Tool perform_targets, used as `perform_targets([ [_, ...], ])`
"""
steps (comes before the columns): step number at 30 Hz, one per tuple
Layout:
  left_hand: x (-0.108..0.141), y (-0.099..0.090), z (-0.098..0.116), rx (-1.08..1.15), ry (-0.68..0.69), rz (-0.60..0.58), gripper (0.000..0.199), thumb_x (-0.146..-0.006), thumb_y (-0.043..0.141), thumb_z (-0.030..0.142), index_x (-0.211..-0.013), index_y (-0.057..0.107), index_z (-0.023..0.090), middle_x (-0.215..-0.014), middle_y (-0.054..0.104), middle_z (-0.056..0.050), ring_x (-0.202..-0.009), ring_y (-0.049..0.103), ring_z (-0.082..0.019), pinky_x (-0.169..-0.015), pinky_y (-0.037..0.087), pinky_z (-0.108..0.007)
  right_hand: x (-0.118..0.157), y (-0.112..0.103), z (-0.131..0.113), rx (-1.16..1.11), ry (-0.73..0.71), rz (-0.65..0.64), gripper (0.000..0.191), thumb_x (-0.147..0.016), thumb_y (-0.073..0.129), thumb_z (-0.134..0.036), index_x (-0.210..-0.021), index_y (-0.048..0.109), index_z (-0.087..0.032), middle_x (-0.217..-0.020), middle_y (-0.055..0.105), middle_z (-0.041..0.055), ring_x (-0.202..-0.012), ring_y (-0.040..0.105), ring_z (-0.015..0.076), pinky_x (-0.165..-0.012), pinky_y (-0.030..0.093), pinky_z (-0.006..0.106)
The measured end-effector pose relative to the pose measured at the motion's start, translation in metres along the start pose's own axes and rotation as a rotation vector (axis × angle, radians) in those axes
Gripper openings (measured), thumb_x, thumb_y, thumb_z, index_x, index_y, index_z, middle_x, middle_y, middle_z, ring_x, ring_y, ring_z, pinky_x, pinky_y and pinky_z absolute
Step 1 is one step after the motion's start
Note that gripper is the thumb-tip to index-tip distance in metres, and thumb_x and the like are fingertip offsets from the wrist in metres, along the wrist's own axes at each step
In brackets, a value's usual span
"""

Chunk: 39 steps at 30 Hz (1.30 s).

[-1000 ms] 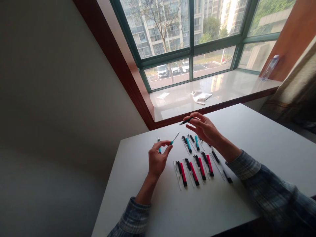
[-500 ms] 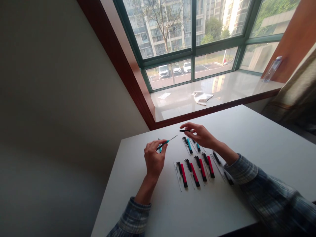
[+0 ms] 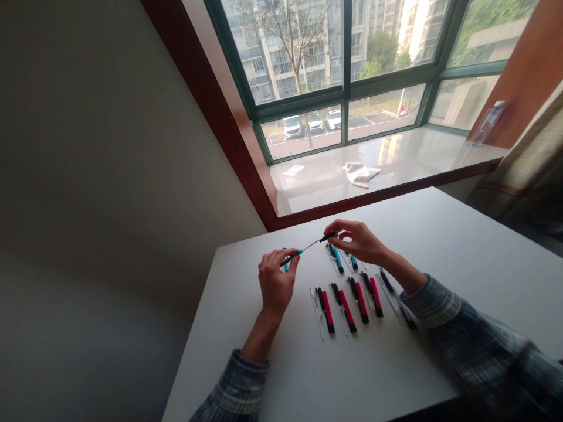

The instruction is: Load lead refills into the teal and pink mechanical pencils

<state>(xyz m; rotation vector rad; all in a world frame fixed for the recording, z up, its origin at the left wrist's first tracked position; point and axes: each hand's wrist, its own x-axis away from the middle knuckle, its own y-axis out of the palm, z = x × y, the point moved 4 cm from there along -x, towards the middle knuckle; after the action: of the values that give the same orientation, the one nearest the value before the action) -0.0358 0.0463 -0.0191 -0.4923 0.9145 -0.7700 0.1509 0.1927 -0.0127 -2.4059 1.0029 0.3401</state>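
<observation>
My left hand (image 3: 277, 278) pinches a blue and black pen barrel (image 3: 291, 258). A thin refill (image 3: 310, 244) sticks out of its upper end, pointing up and right. Between the fingertips of my right hand (image 3: 358, 240) is a black pen top (image 3: 328, 237), tilted in line with the refill. The refill's tip meets the open end of the pen top; whether it has entered cannot be made out. Another blue piece (image 3: 287, 266) shows behind my left fingers. Below my right hand lie blue pen parts (image 3: 336, 259), partly covered by it.
Several red and black pen barrels (image 3: 328, 313) lie in a row on the white table (image 3: 246, 375), each beside a black top and a refill. Black pen parts (image 3: 387, 281) lie to their right. A cloth (image 3: 360, 174) and a clear bottle (image 3: 487, 124) are on the windowsill.
The pen top in my right hand has tilted from nearly level to slanting down left, and its open end now meets the refill tip. My left hand has barely moved.
</observation>
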Motion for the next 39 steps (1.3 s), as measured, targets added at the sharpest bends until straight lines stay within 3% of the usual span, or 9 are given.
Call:
perform_targets([
  [8,0.001,0.001,-0.001,0.009,-0.017,-0.015,0.013,-0.092,0.069,0.026,-0.103,0.076,0.028,-0.103,0.078,-0.001,-0.101,0.065,-0.025,-0.088,0.049,-0.04,0.0,-0.002,0.0,-0.004,-0.003,0.031,0.021,-0.091,0.068,-0.032,-0.107,0.072,-0.021,-0.102,0.075,0.0055,-0.088,0.069,0.0192,-0.079,0.06,0.037],
  [22,0.001,0.001,0.011,0.056,0.051,-0.098,0.012,-0.094,0.067,0.03,-0.102,0.075,0.028,-0.104,0.078,-0.003,-0.105,0.065,-0.027,-0.094,0.048,-0.045,0.0,0.014,-0.013,0.006,-0.033,-0.075,0.023,-0.093,0.064,-0.034,-0.109,0.075,-0.022,-0.105,0.078,0.0054,-0.09,0.074,0.0202,-0.085,0.064,0.039],
  [30,0.0,0.001,0.012,0.073,0.058,-0.114,0.012,-0.094,0.067,0.03,-0.103,0.075,0.028,-0.104,0.077,-0.003,-0.105,0.065,-0.027,-0.096,0.049,-0.045,0.001,0.016,-0.01,-0.008,-0.028,-0.086,0.025,-0.092,0.069,-0.041,-0.105,0.074,-0.021,-0.099,0.078,0.0049,-0.087,0.075,0.0202,-0.084,0.063,0.038],
  [37,0.001,0.001,0.014,0.053,0.079,-0.129,0.011,-0.094,0.068,0.03,-0.103,0.074,0.028,-0.104,0.077,-0.002,-0.104,0.065,-0.027,-0.095,0.048,-0.045,0.0,0.015,-0.007,0.146,0.063,-0.117,0.039,-0.097,0.06,-0.054,-0.091,0.077,-0.019,-0.08,0.078,0.0062,-0.069,0.072,0.0191,-0.065,0.058,0.032],
  [39,0.001,0.001,0.015,0.048,0.08,-0.131,0.011,-0.094,0.068,0.03,-0.102,0.074,0.028,-0.103,0.077,-0.002,-0.104,0.065,-0.027,-0.095,0.048,-0.045,0.001,0.014,-0.007,0.126,0.082,-0.133,0.038,-0.097,0.061,-0.054,-0.098,0.076,-0.02,-0.08,0.078,0.006,-0.069,0.072,0.0189,-0.064,0.057,0.031],
])
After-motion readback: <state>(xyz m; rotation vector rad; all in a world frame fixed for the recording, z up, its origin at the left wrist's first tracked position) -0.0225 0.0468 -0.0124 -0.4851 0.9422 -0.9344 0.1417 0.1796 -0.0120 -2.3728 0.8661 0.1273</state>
